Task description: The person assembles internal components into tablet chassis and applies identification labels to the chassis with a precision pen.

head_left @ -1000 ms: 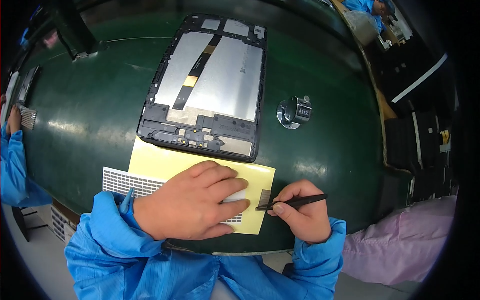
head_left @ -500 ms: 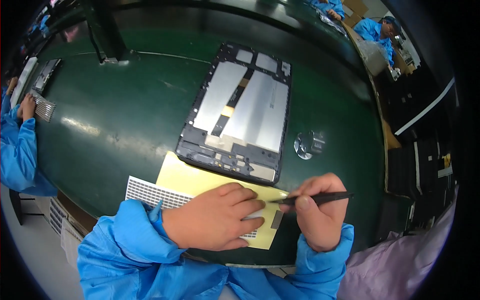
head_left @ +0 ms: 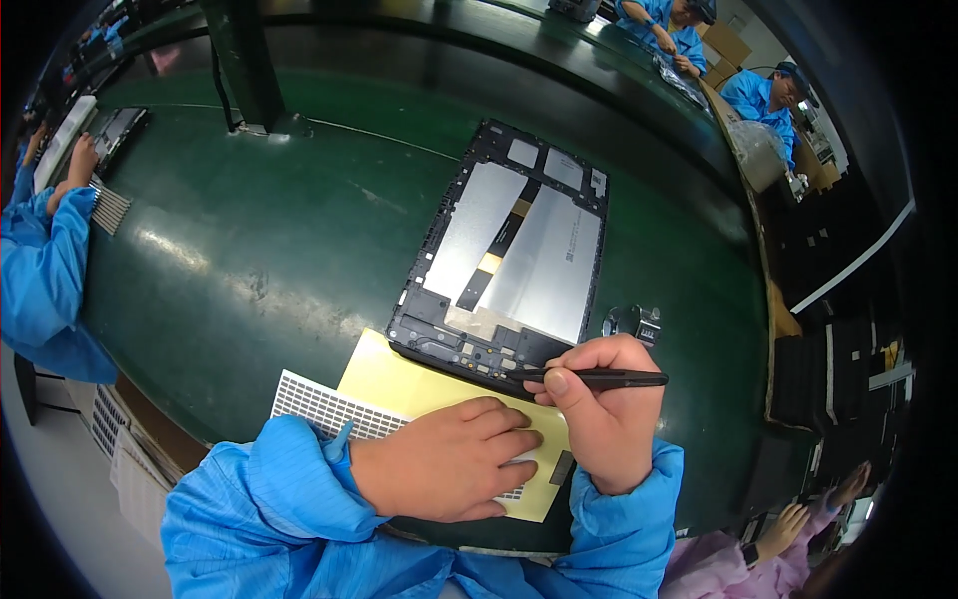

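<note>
My left hand [head_left: 454,461] lies flat, fingers spread, over a yellow backing sheet [head_left: 384,371] and a white sheet with rows of small dark rectangles [head_left: 324,404]. Black tweezers [head_left: 629,379] are pinched in my right hand [head_left: 614,424]. Their tips reach the near edge of an opened tablet housing [head_left: 549,255], which has silver panels and a dark flex strip; whether anything is between the tips is too small to tell. That housing lies face up, slightly tilted to the right, just beyond the yellow sheet. A dark grey rectangle [head_left: 562,472] sits on the yellow sheet's right end.
A small shiny, round-and-square object [head_left: 632,322] stands right of the housing on the green table [head_left: 249,270]. A dark post [head_left: 242,70] rises at the back left. Co-workers' blue sleeves [head_left: 55,260] are at far left; a pink-sleeved person's hand [head_left: 783,529] is at lower right.
My right hand has moved the tweezers from the yellow sheet up to the housing's near edge. My left hand stays on the sheets. The whole view has shifted, bringing the pink-sleeved person's hands into sight.
</note>
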Demonstrator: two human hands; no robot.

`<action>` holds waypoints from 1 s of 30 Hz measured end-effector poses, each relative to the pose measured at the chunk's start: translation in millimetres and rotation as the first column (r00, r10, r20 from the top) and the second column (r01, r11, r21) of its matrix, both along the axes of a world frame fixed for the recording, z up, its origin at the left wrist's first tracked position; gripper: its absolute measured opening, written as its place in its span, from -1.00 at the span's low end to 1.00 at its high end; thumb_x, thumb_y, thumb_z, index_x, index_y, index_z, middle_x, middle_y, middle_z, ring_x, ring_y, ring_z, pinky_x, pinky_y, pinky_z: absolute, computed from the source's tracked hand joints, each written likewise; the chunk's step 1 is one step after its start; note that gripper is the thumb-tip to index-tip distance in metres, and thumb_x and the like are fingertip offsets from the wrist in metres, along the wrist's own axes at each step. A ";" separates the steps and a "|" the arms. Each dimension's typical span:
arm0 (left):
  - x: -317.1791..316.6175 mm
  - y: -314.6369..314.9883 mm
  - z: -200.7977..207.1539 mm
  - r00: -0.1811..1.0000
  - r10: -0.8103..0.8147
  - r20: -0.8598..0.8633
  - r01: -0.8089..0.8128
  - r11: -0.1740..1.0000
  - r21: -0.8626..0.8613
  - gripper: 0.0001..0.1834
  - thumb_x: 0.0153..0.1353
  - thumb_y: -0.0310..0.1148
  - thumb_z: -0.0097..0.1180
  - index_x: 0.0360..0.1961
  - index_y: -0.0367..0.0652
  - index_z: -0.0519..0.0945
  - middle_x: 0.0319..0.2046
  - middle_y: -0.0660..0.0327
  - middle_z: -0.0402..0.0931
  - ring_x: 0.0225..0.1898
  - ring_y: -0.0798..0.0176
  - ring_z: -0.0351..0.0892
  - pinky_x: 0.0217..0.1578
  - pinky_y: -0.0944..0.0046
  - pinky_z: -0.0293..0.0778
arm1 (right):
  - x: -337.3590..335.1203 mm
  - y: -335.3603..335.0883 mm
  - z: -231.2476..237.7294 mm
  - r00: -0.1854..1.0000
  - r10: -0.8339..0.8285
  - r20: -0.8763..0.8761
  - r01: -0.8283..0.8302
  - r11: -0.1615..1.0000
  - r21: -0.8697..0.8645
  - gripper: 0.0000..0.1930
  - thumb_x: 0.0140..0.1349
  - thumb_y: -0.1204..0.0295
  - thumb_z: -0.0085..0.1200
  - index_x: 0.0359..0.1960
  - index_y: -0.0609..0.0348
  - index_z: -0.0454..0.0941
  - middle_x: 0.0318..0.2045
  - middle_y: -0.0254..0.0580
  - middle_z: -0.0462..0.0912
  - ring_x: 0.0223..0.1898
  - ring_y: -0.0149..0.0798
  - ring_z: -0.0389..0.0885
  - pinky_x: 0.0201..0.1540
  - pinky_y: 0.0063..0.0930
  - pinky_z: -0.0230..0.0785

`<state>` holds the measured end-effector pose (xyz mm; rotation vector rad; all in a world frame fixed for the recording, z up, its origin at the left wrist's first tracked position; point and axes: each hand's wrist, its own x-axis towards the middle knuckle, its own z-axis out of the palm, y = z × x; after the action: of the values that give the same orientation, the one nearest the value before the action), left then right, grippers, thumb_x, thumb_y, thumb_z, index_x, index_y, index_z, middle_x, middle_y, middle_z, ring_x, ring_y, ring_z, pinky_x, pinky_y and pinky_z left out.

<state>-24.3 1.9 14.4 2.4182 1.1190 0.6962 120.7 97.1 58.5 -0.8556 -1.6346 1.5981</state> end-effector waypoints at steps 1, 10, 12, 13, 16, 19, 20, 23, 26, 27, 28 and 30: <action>0.4 -0.1 0.0 1.000 -0.001 0.002 0.001 1.000 0.002 -0.51 -0.01 -0.10 0.21 -0.08 -0.13 0.53 0.03 0.10 0.41 0.11 0.07 0.33 0.19 0.08 0.21 | 1.0 0.5 -1.2 1.000 0.013 0.018 -0.014 0.999 0.037 -0.84 0.14 0.68 0.12 -0.30 0.32 0.39 -0.38 -0.08 0.58 -0.31 -0.28 0.66 -0.25 -0.50 0.55; 2.4 -1.5 0.3 0.999 -0.011 0.046 0.010 1.000 0.014 -0.52 -0.03 -0.14 0.24 -0.11 -0.18 0.53 -0.01 0.07 0.41 0.07 0.03 0.36 0.14 0.08 0.26 | 11.4 0.0 -15.2 0.998 0.055 -0.006 -0.053 0.986 0.158 -0.80 0.10 0.67 0.19 -0.28 0.28 0.42 -0.32 -0.17 0.55 -0.31 -0.40 0.58 -0.24 -0.56 0.48; 0.8 0.0 -0.5 0.997 -0.015 0.074 0.014 1.000 0.014 -0.54 -0.03 -0.16 0.25 -0.14 -0.21 0.52 -0.03 0.06 0.42 0.04 0.01 0.38 0.11 0.09 0.28 | 14.4 -6.1 -11.9 0.982 -0.022 -0.189 0.029 0.999 0.037 -0.78 0.13 0.68 0.14 -0.22 0.27 0.39 -0.30 -0.13 0.53 -0.29 -0.32 0.60 -0.22 -0.48 0.52; -0.7 1.2 -0.9 0.994 -0.013 0.112 0.012 1.000 0.011 -0.55 -0.02 -0.17 0.25 -0.17 -0.24 0.51 -0.06 0.06 0.42 0.01 0.00 0.39 0.08 0.09 0.30 | 19.9 -10.5 -5.8 0.970 -0.083 -0.229 0.074 0.996 -0.049 -0.78 0.14 0.68 0.11 -0.21 0.27 0.38 -0.30 -0.11 0.53 -0.30 -0.30 0.60 -0.22 -0.45 0.53; -2.7 2.1 4.5 0.995 0.060 0.076 -0.062 0.998 0.030 -0.62 -0.02 -0.17 0.26 -0.30 -0.25 0.52 -0.18 0.11 0.47 -0.08 0.02 0.44 -0.01 0.13 0.35 | 65.1 -18.2 -13.9 0.967 -0.048 -0.249 0.018 0.992 -0.122 -0.80 0.11 0.66 0.14 -0.27 0.29 0.39 -0.31 -0.09 0.52 -0.34 -0.30 0.58 -0.22 -0.42 0.53; -4.3 -0.5 7.2 0.991 0.135 0.009 -0.135 0.991 -0.001 -0.61 -0.06 -0.15 0.29 -0.32 -0.23 0.54 -0.18 0.14 0.48 -0.07 0.06 0.44 -0.01 0.14 0.35 | 88.2 -35.9 -33.6 0.994 -0.021 0.110 0.040 0.985 -0.169 -0.78 0.03 0.65 0.25 -0.36 0.27 0.43 -0.35 -0.21 0.55 -0.33 -0.43 0.51 -0.22 -0.55 0.43; -4.1 -0.3 6.3 0.989 0.151 0.005 -0.151 0.989 0.000 -0.60 -0.08 -0.15 0.31 -0.31 -0.22 0.55 -0.16 0.14 0.49 -0.06 0.06 0.43 -0.01 0.14 0.34 | 90.5 -40.3 -37.2 0.983 -0.020 0.182 0.056 0.979 -0.195 -0.78 0.04 0.64 0.26 -0.34 0.26 0.45 -0.39 -0.26 0.55 -0.32 -0.48 0.49 -0.23 -0.57 0.39; -3.8 1.0 3.8 0.985 0.170 -0.007 -0.171 0.985 -0.018 -0.58 -0.11 -0.15 0.33 -0.30 -0.21 0.56 -0.14 0.14 0.49 -0.05 0.07 0.42 0.01 0.13 0.33 | 83.5 -44.4 -36.6 0.994 -0.059 0.090 0.076 0.978 -0.193 -0.79 0.05 0.63 0.26 -0.33 0.26 0.45 -0.40 -0.27 0.55 -0.33 -0.49 0.49 -0.24 -0.59 0.39; -3.4 0.2 4.5 0.985 0.174 -0.009 -0.174 0.984 -0.033 -0.58 -0.11 -0.16 0.34 -0.29 -0.20 0.56 -0.13 0.14 0.48 -0.03 0.07 0.41 0.03 0.12 0.31 | 77.5 -46.3 -35.2 0.987 -0.009 0.162 0.036 0.986 -0.164 -0.80 0.08 0.60 0.26 -0.32 0.26 0.45 -0.39 -0.28 0.55 -0.33 -0.50 0.49 -0.26 -0.58 0.41; -2.8 -0.2 4.7 0.985 0.174 -0.008 -0.175 0.984 -0.031 -0.58 -0.11 -0.15 0.34 -0.28 -0.20 0.57 -0.13 0.14 0.48 -0.03 0.07 0.41 0.03 0.12 0.31 | 75.8 -46.9 -35.3 0.986 0.021 0.166 0.001 0.991 -0.130 -0.80 0.09 0.59 0.25 -0.32 0.26 0.45 -0.39 -0.27 0.54 -0.33 -0.50 0.49 -0.27 -0.58 0.41; -2.2 -0.6 4.8 0.984 0.176 -0.007 -0.176 0.984 -0.029 -0.58 -0.11 -0.15 0.34 -0.28 -0.20 0.57 -0.13 0.14 0.48 -0.03 0.07 0.41 0.03 0.12 0.31 | 75.0 -47.2 -35.3 0.984 0.050 0.170 -0.034 0.995 -0.096 -0.80 0.09 0.58 0.25 -0.32 0.27 0.45 -0.39 -0.27 0.54 -0.34 -0.50 0.49 -0.27 -0.58 0.42; -1.1 -1.0 5.0 0.984 0.176 -0.007 -0.176 0.984 -0.033 -0.58 -0.10 -0.15 0.34 -0.27 -0.20 0.57 -0.13 0.14 0.48 -0.03 0.07 0.41 0.03 0.12 0.30 | 75.0 -47.7 -33.9 0.975 0.080 0.206 -0.067 0.995 -0.071 -0.80 0.10 0.58 0.25 -0.32 0.27 0.45 -0.39 -0.26 0.54 -0.33 -0.50 0.49 -0.28 -0.58 0.42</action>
<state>-25.5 0.9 19.3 2.3127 1.3474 0.7212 195.7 49.5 24.6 -1.0371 -1.7867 1.6655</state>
